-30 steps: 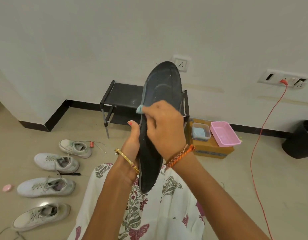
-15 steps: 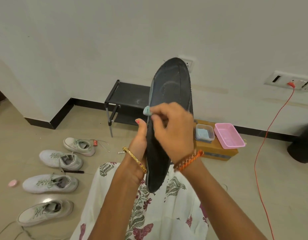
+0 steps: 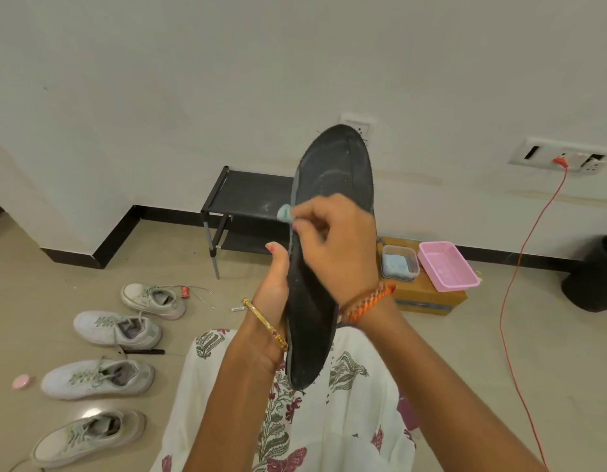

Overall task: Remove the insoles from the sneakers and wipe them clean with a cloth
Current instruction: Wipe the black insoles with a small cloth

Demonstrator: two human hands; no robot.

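A long black insole point(image 3: 332, 172) stands upright in front of me, toe end up. My left hand point(image 3: 273, 284) grips its lower left edge from behind, thumb showing beside the edge. My right hand point(image 3: 336, 247) lies over the insole's middle with curled fingers pinching a small light-blue cloth point(image 3: 284, 212) against its left edge. Most of the cloth is hidden inside the fist. Several white sneakers point(image 3: 97, 378) lie in a row on the floor at the left.
A black shoe rack point(image 3: 247, 195) stands at the wall behind the insole. A cardboard box point(image 3: 428, 298) carries a clear tub point(image 3: 399, 264) and a pink tray point(image 3: 446, 265). A red cable point(image 3: 520, 260) hangs from the wall socket. A black bin point(image 3: 593, 274) stands far right.
The insole and both hands have shifted slightly rightward in view. My right hand with the cloth stays at the insole's left edge near the middle.
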